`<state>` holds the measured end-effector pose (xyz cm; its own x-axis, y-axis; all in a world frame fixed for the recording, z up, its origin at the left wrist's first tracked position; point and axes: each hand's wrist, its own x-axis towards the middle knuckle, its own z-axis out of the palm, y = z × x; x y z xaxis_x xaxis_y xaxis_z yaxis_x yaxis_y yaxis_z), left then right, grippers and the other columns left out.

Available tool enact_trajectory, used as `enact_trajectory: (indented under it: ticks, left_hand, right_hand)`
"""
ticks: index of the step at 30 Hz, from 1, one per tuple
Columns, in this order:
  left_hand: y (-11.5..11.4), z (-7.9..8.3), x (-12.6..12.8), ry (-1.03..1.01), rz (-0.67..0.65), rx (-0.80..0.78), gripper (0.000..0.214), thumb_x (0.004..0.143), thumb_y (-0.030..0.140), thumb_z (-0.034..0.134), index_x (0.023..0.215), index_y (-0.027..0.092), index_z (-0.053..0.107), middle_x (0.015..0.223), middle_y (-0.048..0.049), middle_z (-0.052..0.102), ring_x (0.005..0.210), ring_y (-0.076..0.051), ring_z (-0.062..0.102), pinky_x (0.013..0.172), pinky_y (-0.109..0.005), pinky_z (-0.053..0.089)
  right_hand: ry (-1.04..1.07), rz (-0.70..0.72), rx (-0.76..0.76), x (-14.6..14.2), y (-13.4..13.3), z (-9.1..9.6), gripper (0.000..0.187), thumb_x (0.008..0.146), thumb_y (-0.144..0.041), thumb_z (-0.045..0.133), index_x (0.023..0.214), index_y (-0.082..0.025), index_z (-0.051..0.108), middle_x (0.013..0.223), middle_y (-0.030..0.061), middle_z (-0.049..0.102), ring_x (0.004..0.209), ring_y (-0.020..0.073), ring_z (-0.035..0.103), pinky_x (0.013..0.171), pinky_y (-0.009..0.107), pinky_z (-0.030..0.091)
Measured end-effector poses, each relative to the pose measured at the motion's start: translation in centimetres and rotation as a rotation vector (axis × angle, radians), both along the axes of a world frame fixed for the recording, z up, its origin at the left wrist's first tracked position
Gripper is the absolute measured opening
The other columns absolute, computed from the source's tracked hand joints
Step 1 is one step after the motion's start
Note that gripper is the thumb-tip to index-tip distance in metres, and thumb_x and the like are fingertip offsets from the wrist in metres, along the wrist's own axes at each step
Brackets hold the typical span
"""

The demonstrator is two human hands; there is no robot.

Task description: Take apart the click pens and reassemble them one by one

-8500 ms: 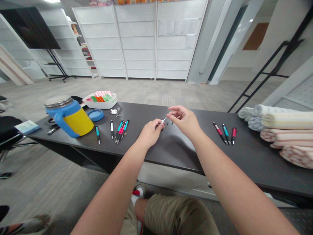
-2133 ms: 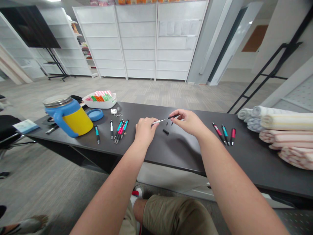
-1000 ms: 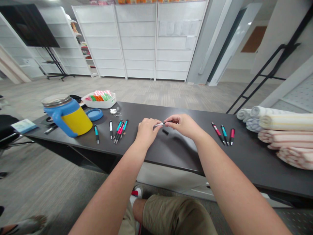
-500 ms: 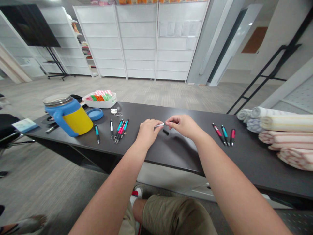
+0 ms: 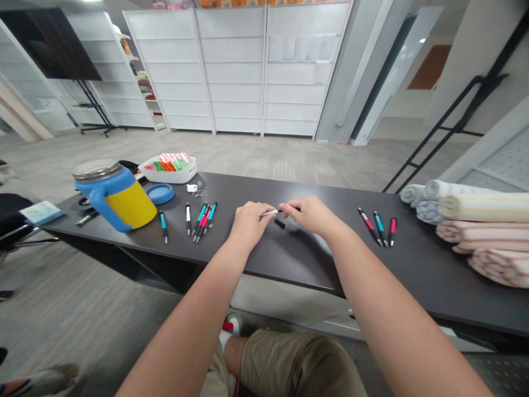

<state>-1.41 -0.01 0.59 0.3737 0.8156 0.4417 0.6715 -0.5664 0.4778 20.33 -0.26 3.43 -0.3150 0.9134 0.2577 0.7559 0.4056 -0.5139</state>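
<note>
Over the middle of the dark desk, my left hand [image 5: 249, 221] pinches a thin white pen [image 5: 271, 212] by its left end. The fingers of my right hand [image 5: 309, 212] are closed on the pen's dark right end; the tip is mostly covered. Just below the pen, a short black piece, perhaps a pen part [image 5: 280, 223], lies on the desktop. To the left lie a white-and-black pen [image 5: 188, 219], a cluster of teal and pink pens [image 5: 204, 221] and a single teal pen [image 5: 164, 226]. Right of my hands are three pens, a teal one [image 5: 379, 228] between two red ones.
On the desk's left stand a blue-and-yellow jug [image 5: 128, 201], a blue lid [image 5: 160, 193] and a white basket of colourful packets [image 5: 169, 176]. Rolled towels [image 5: 487, 231] are stacked at the right end. The desk's front edge [image 5: 297, 282] runs beneath my forearms.
My right hand has shifted very slightly around the pen's dark end. My left hand stays almost still, and the things on the desk keep their places.
</note>
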Motion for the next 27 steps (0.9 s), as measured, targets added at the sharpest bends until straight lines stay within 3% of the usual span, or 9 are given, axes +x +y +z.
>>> enact_trajectory:
  ticks: [2, 7, 11, 14, 19, 23, 27]
  left_hand:
    - [0.00, 0.03, 0.00, 0.005, 0.016, -0.007, 0.016, 0.097, 0.035, 0.065, 0.107, 0.031, 0.077, 0.106, 0.0007, 0.079, 0.103, -0.021, 0.064, 0.095, -0.035, 0.046]
    - [-0.07, 0.19, 0.00, 0.015, 0.075, -0.027, 0.015, 0.097, 0.034, 0.066, 0.106, 0.031, 0.077, 0.106, 0.0002, 0.079, 0.103, -0.022, 0.064, 0.094, -0.036, 0.046]
    - [-0.04, 0.22, -0.02, 0.018, 0.077, -0.020, 0.014, 0.096, 0.033, 0.067, 0.105, 0.031, 0.077, 0.106, 0.0003, 0.079, 0.104, -0.022, 0.063, 0.093, -0.036, 0.046]
    - [0.11, 0.02, -0.04, 0.027, 0.068, -0.020, 0.014, 0.096, 0.034, 0.067, 0.106, 0.031, 0.076, 0.108, 0.0001, 0.078, 0.106, -0.023, 0.063, 0.093, -0.036, 0.046]
    - [0.27, -0.37, -0.06, 0.012, 0.068, -0.005, 0.014, 0.096, 0.033, 0.066, 0.106, 0.031, 0.076, 0.107, 0.0004, 0.078, 0.106, -0.023, 0.062, 0.095, -0.036, 0.046]
    - [0.12, -0.27, -0.06, 0.024, 0.062, -0.006, 0.014, 0.096, 0.034, 0.066, 0.106, 0.031, 0.076, 0.107, 0.0002, 0.078, 0.106, -0.023, 0.062, 0.094, -0.037, 0.046]
    - [0.07, -0.16, -0.06, 0.021, 0.068, -0.012, 0.013, 0.097, 0.034, 0.066, 0.105, 0.031, 0.076, 0.106, 0.0007, 0.078, 0.105, -0.023, 0.062, 0.094, -0.037, 0.046]
  right_hand:
    - [-0.005, 0.000, -0.011, 0.02, 0.07, -0.11, 0.052, 0.101, -0.057, 0.046, 0.079, -0.021, 0.077, 0.058, 0.0010, 0.062, 0.055, 0.0144, 0.050, 0.058, 0.030, 0.032]
    - [0.079, 0.008, -0.033, 0.46, 0.31, -0.29, 0.038, 0.091, -0.053, 0.065, 0.111, -0.021, 0.069, 0.071, -0.0013, 0.067, 0.061, 0.0151, 0.055, 0.060, 0.028, 0.037]
    - [0.098, 0.045, -0.038, 0.62, 0.46, -0.43, 0.027, 0.092, -0.046, 0.065, 0.100, -0.021, 0.069, 0.076, 0.0003, 0.069, 0.065, 0.0146, 0.058, 0.063, 0.027, 0.039]
    - [0.035, 0.017, -0.065, 0.48, 0.51, -0.59, 0.033, 0.098, -0.049, 0.056, 0.088, -0.021, 0.071, 0.071, 0.0009, 0.069, 0.062, 0.0142, 0.057, 0.061, 0.027, 0.038]
    - [0.023, 0.036, -0.027, 0.46, 0.53, -0.78, 0.028, 0.092, -0.045, 0.066, 0.105, -0.021, 0.071, 0.087, 0.0028, 0.074, 0.069, 0.0150, 0.060, 0.065, 0.027, 0.041]
    - [-0.010, 0.062, -0.031, 0.53, 0.55, -0.83, 0.028, 0.099, -0.044, 0.056, 0.093, -0.021, 0.071, 0.079, 0.0018, 0.072, 0.067, 0.0147, 0.059, 0.065, 0.027, 0.039]
    - [-0.010, 0.061, -0.012, 0.47, 0.51, -0.78, 0.026, 0.095, -0.045, 0.062, 0.102, -0.022, 0.071, 0.085, 0.0024, 0.073, 0.070, 0.0154, 0.059, 0.066, 0.027, 0.040]
